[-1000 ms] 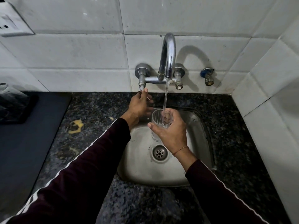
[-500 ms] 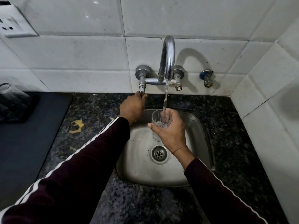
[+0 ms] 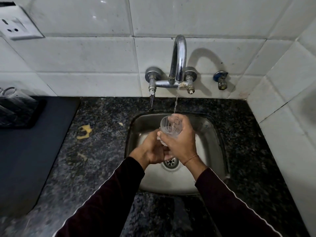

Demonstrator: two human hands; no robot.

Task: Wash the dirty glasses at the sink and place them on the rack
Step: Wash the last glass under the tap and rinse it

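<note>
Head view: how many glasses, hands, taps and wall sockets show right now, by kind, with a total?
Glasses: 1 in the hands, glass; the clear items on the black rack are too blurred to count.
Hands: 2, left hand, right hand.
Taps: 1, tap, running.
Wall sockets: 1, wall socket.
Total: 5

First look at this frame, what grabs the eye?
The clear glass at centre, held over the steel sink by the right hand, with the left hand at its base. Water falls into it from the chrome tap; a yellow smear marks the counter to the left.
</note>
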